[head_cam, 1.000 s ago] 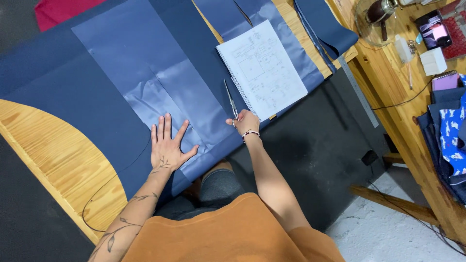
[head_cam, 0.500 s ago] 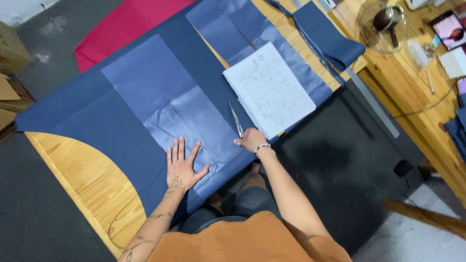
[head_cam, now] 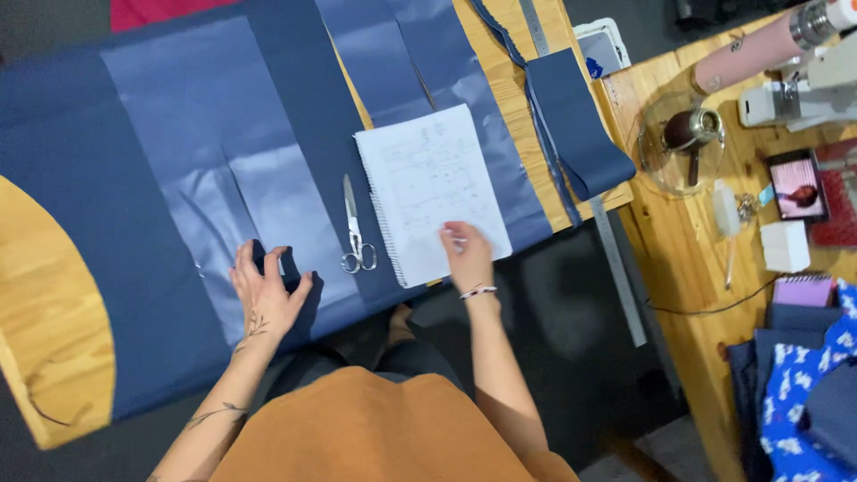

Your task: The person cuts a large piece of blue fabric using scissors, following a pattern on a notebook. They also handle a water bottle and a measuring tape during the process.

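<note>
Near the middle of the frame, the right hand [head_cam: 466, 257] rests with loose fingers on the white notebook [head_cam: 431, 192], scissors [head_cam: 355, 234] lie just left, and the left hand [head_cam: 266, 293] presses spread fingers on blue cloth [head_cam: 178, 134].

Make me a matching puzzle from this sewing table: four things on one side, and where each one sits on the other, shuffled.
Things:
1. scissors
2. spiral notebook
3. left hand
4. metal ruler

Places:
A. under the right hand's fingertips, at its lower edge
B. sticking out past the table edge over the dark floor
C. lying shut on the navy fabric, between the two hands
D. pressed on the lighter blue fabric piece, fingers bent

Pairs: 1-C, 2-A, 3-D, 4-B
</note>
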